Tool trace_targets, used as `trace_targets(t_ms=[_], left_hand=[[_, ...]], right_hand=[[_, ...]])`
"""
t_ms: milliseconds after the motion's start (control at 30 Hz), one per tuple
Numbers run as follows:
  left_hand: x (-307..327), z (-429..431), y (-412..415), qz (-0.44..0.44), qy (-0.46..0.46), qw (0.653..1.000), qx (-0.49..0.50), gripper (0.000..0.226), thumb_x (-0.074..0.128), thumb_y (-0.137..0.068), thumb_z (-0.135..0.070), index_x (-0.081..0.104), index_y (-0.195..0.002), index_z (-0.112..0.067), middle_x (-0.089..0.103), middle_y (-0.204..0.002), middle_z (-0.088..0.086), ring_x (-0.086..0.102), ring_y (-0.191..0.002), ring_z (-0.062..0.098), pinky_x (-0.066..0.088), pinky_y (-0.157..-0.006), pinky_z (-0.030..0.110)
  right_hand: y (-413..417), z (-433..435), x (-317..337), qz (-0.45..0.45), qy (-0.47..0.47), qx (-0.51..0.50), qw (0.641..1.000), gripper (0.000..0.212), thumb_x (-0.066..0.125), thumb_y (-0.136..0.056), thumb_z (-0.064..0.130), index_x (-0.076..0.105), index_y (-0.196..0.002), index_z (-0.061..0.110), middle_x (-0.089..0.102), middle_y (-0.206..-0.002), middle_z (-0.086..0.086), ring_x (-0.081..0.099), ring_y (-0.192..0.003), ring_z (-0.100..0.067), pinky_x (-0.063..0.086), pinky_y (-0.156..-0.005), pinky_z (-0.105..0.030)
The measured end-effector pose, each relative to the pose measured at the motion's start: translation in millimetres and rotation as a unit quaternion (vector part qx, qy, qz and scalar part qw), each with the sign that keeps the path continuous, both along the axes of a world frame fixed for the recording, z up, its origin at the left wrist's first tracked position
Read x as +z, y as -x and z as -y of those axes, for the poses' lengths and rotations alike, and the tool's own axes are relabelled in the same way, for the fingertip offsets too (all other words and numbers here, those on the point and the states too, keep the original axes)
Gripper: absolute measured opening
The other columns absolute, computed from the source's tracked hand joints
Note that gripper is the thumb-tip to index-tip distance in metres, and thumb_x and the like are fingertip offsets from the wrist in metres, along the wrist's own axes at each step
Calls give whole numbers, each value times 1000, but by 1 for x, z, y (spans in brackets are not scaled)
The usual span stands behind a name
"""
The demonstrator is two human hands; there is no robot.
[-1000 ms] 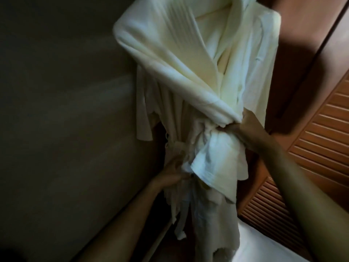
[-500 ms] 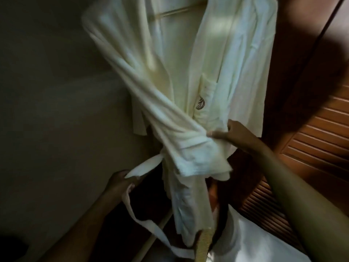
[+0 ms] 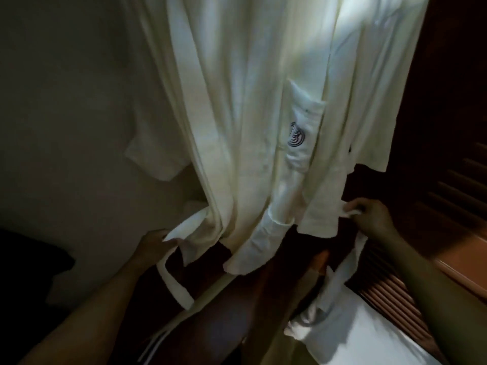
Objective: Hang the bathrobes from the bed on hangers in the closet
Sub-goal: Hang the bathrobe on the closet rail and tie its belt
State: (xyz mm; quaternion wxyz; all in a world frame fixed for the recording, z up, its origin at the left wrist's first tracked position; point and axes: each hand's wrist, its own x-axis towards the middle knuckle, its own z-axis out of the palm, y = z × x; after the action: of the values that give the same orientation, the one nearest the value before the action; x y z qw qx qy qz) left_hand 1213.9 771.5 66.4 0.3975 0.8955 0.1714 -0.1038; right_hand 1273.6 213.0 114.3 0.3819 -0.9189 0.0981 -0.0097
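Hanging from somewhere above the head view, the bathrobe [image 3: 250,114] falls between a grey wall [image 3: 66,127] and a louvred wooden door [image 3: 448,185]; its hanger is not visible. The left hand [image 3: 154,245] curls its fingers round one end of the belt [image 3: 184,227], and the right hand [image 3: 374,219] pinches the other end. Probably both ends are held apart so that the belt can be tied across the front.

Head camera looks forward, close to hanging bathrobe [image 3: 253,106].
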Motion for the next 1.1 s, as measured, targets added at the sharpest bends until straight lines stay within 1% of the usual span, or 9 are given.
trace_targets(t_ms=[133, 233, 333, 467, 533, 600, 767, 900, 1100], left_hand=[[-3, 4, 28, -18, -45, 998, 37, 17, 77, -90, -33, 74, -96, -18, 72, -95, 1, 68, -85, 19, 45, -62, 26], [-8, 27, 48, -14, 20, 998, 54, 33, 75, -92, -30, 73, -119, -11, 72, -111, 4, 67, -93, 18, 51, -76, 30], [2, 70, 65, -11, 110, 990, 87, 31, 72, -96, -30, 66, -123, -18, 66, -117, -1, 63, -98, 14, 50, -85, 34], [-3, 106, 81, -37, 125, 992, 2, 59, 82, -82, -37, 50, -131, -32, 59, -122, -11, 60, -106, 7, 52, -88, 32], [-6, 119, 85, -42, 68, 997, -15, 45, 70, -84, -26, 51, -125, -21, 62, -110, 2, 62, -91, 13, 50, -75, 31], [5, 132, 90, -43, 101, 994, 4, 26, 57, -85, -22, 61, -110, -16, 61, -95, 8, 59, -76, 17, 46, -67, 30], [28, 130, 101, -31, 255, 966, -41, 46, 54, -76, -26, 75, -115, -14, 67, -89, 9, 61, -74, 19, 50, -66, 28], [33, 120, 101, -5, 290, 956, 30, 49, 53, -73, -18, 70, -119, -12, 67, -80, 8, 56, -68, 22, 47, -65, 33], [28, 111, 100, -3, 278, 952, 132, 29, 46, -94, -3, 69, -109, -9, 65, -73, 7, 55, -67, 21, 44, -63, 32]], right_hand=[[26, 29, -25, 12, 32, -58, 998, 20, 76, -80, 0, 62, -92, 7, 66, -95, -16, 65, -96, -37, 39, -77, -31], [46, 26, -45, -31, 31, -53, 998, 46, 87, -76, 15, 63, -114, 2, 67, -103, -19, 65, -91, -33, 45, -74, -33], [67, 6, -50, -92, 19, 7, 996, 41, 87, -76, 16, 69, -112, 10, 70, -97, -7, 67, -83, -25, 53, -72, -37], [90, -32, -37, -58, -68, 24, 996, 31, 92, -70, 25, 70, -91, 28, 72, -87, 5, 71, -79, -15, 58, -69, -37], [98, -50, -24, -62, -115, 44, 990, 27, 87, -77, 32, 69, -97, 28, 72, -89, 7, 69, -81, -11, 55, -68, -31], [104, -66, -17, -111, -195, 65, 972, 26, 75, -89, 42, 70, -105, 21, 76, -91, 4, 72, -86, -13, 56, -76, -32], [102, -79, -20, -209, -353, -13, 912, 39, 57, -103, 33, 68, -119, -1, 75, -97, -13, 69, -90, -21, 53, -83, -38], [103, -84, -18, -189, -264, 26, 946, 35, 69, -95, 34, 62, -125, 18, 71, -103, -4, 66, -95, -18, 53, -78, -35], [104, -109, -10, 21, 28, 91, 995, 20, 59, -99, 26, 60, -82, 14, 61, -77, 1, 61, -68, -17, 35, -52, -21]])
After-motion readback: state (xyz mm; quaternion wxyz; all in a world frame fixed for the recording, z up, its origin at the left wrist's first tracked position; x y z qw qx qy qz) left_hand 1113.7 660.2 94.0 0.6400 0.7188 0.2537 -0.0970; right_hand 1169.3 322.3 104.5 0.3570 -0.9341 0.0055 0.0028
